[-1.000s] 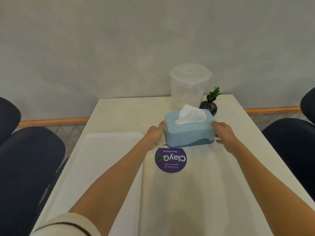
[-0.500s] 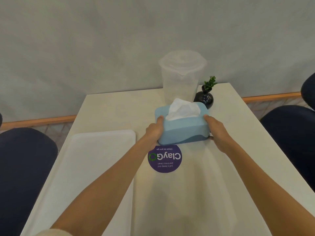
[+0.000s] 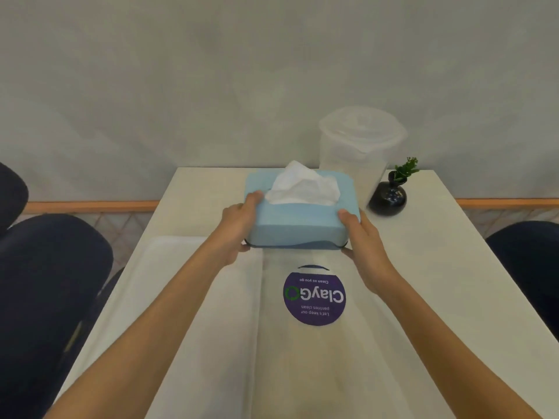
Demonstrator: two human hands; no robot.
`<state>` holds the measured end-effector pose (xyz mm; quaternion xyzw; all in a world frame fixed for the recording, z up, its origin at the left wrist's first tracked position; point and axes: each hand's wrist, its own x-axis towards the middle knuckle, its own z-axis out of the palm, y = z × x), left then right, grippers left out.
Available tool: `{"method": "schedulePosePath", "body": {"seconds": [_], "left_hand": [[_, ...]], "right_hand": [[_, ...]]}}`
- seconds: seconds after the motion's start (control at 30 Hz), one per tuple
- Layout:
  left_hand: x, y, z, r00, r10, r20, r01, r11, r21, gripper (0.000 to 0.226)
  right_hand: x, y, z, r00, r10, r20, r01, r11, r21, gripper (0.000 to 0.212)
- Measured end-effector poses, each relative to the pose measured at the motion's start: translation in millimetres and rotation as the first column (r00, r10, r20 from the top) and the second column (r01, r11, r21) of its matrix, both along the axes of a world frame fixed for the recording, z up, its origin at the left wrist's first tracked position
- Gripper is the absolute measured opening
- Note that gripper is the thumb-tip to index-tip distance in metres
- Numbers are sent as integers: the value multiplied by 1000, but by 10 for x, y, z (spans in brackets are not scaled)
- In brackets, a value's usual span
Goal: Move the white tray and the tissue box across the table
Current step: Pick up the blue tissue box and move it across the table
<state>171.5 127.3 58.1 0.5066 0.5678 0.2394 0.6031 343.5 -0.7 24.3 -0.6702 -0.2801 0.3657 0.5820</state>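
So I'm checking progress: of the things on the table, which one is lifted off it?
The tissue box, held between the left hand and right hand; the tray, jug and vase rest on the table.

Pretty tight to the right of the tissue box [image 3: 298, 213]: clear lidded container [image 3: 357, 158] just behind its right corner, black vase [image 3: 388, 201] just beside that. Open tabletop [image 3: 199, 189] left of the box out to the far edge. White tray [image 3: 193, 282] near-left, purple sticker [image 3: 314, 293] flat in front.
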Motion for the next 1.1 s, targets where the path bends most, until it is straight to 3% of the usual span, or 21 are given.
{"method": "schedulePosePath", "body": {"seconds": [0.33, 0.73, 0.83, 0.93, 1.1], "left_hand": [[-882, 1006, 45, 985, 172, 25, -173, 985, 12, 47], [-1043, 1974, -393, 964, 260, 61, -264, 962, 72, 35], [-1068, 2155, -509, 964, 262, 50, -266, 957, 115, 46], [-1109, 2292, -596, 965, 261, 20, -262, 959, 105, 61], [-1080, 2434, -672, 971, 238, 12, -238, 963, 131, 61]], "right_hand": [[-778, 1125, 81, 973, 226, 51, -227, 974, 11, 50], [-1040, 2233, -211, 981, 192, 32, -188, 977, -97, 42], [-1045, 2427, -269, 980, 198, 38, -192, 973, -127, 31], [-1041, 2596, -317, 978, 203, 47, -195, 972, -129, 39], [-1006, 2772, -422, 971, 240, 22, -235, 963, -136, 64]]}}
